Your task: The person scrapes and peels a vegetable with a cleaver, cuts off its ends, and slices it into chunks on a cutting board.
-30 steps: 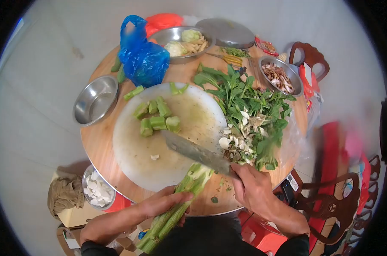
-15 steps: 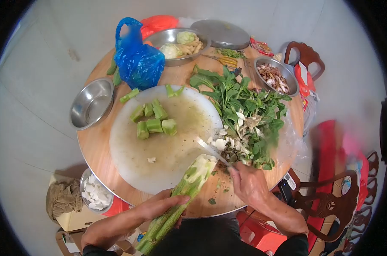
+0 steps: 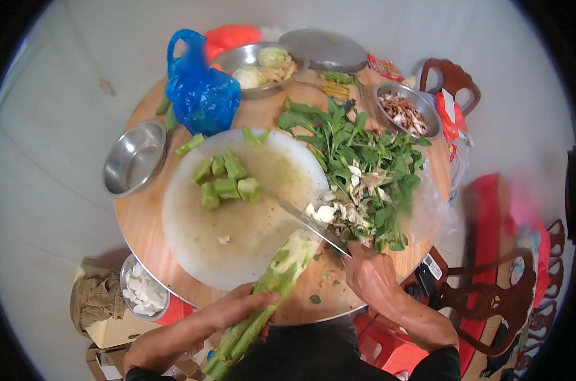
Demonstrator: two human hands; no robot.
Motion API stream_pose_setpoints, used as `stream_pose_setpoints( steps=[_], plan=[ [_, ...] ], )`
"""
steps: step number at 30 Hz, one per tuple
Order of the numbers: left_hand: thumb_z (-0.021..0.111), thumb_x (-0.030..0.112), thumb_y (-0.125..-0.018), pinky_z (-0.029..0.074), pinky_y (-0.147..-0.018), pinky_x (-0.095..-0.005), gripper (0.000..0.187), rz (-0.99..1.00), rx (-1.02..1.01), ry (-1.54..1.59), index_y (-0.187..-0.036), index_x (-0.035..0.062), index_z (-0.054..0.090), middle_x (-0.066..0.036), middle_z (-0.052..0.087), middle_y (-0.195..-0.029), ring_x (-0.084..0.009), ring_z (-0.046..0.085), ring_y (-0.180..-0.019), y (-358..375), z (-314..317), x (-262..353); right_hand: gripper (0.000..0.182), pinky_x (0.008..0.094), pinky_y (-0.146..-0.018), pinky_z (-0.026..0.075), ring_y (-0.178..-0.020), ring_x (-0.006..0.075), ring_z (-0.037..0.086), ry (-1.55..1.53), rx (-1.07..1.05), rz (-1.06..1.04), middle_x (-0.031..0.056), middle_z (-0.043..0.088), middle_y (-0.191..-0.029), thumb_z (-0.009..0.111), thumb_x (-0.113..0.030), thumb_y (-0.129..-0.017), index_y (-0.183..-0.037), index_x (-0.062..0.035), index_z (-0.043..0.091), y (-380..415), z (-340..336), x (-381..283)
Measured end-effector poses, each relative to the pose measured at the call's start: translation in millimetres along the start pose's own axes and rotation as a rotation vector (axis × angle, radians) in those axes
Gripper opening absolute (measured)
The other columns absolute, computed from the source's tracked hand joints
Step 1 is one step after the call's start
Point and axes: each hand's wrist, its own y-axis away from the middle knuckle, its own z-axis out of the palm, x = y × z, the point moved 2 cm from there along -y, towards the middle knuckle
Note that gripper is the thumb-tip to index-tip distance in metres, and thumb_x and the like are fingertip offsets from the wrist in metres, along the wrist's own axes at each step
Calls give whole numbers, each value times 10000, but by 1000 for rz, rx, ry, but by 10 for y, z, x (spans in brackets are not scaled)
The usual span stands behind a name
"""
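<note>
Right hand grips the cleaver, now tilted edge-up beside the cutting board; left hand clasps the stalk, tip advanced onto the board: repositioning between cuts.

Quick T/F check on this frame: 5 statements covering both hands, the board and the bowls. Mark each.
1. The left hand grips a long green vegetable stalk. True.
2. The right hand holds a metal cleaver. True.
3. The cut green stalk chunks lie in the empty steel bowl. False: they lie on the round white cutting board.
4. The blue plastic bag hangs off a chair. False: it sits on the round wooden table.
5. The pile of leafy greens lies to the right of the board. True.
</note>
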Motion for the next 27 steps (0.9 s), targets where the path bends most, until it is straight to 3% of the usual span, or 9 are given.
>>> stream_pose_setpoints(
  steps=[7,9,11,15,17,21,23,24,27],
  plan=[
    [621,423,-1023,588,-590,-356,429,29,73,78,-1007,-5,592,-106,649,-806,-228,699,-642,63,82,79,322,475,-592,561,-682,394,699,-288,211,-174,220,683,-829,698,-32,-850,-1157,19,616,139,-216,-346],
    [619,416,-1024,589,-590,-359,420,38,92,82,-1006,-2,588,-103,647,-807,-227,695,-640,45,101,66,308,484,-579,557,-674,391,701,-238,136,-140,224,688,-856,692,-22,-830,-1121,25,602,140,-52,-307],
    [622,372,-1015,562,-584,-385,389,39,110,130,-1133,9,548,-142,663,-798,-251,677,-636,-7,80,44,247,484,-569,555,-663,384,702,-78,5,-10,232,688,-860,683,-41,-839,-1063,18,598,102,16,-274],
    [622,357,-1011,578,-598,-414,380,30,100,88,-1137,6,550,-151,667,-823,-267,678,-634,-12,73,31,136,491,-560,548,-655,387,700,-39,19,26,242,667,-777,653,-84,-910,-978,22,601,97,9,-282],
    [620,357,-1007,597,-611,-439,388,41,101,118,-1139,-1,552,-157,669,-851,-279,685,-643,-42,41,-9,115,471,-488,536,-560,376,691,-241,67,41,219,632,-618,581,-68,-978,-950,27,640,21,18,-205],
    [626,376,-993,604,-592,-454,429,82,86,149,-1150,-19,563,-170,669,-862,-291,689,-642,-86,-64,-98,174,473,-490,531,-550,398,679,-420,222,256,219,614,-572,584,-107,-1013,-983,38,675,-63,-32,-39],
    [636,388,-977,598,-552,-449,463,144,-9,259,-1174,-26,569,-185,666,-878,-305,689,-634,-93,-98,-166,184,459,-500,531,-554,384,678,-353,266,198,221,639,-623,614,-126,-1005,-1037,43,679,82,-63,-110],
    [636,388,-977,598,-552,-449,463,142,-13,251,-1174,-26,569,-185,666,-878,-305,689,-634,-112,-121,-197,179,425,-489,528,-541,323,668,-250,426,5,198,652,-689,653,-101,-958,-1078,32,663,150,49,-148],
    [635,393,-969,592,-525,-440,474,160,-123,329,-1191,-21,574,-199,662,-889,-316,688,-627,-121,-106,-217,260,399,-484,531,-546,280,667,-55,412,-147,173,651,-749,681,-73,-894,-1135,16,639,248,-6,-426]
  ],
)
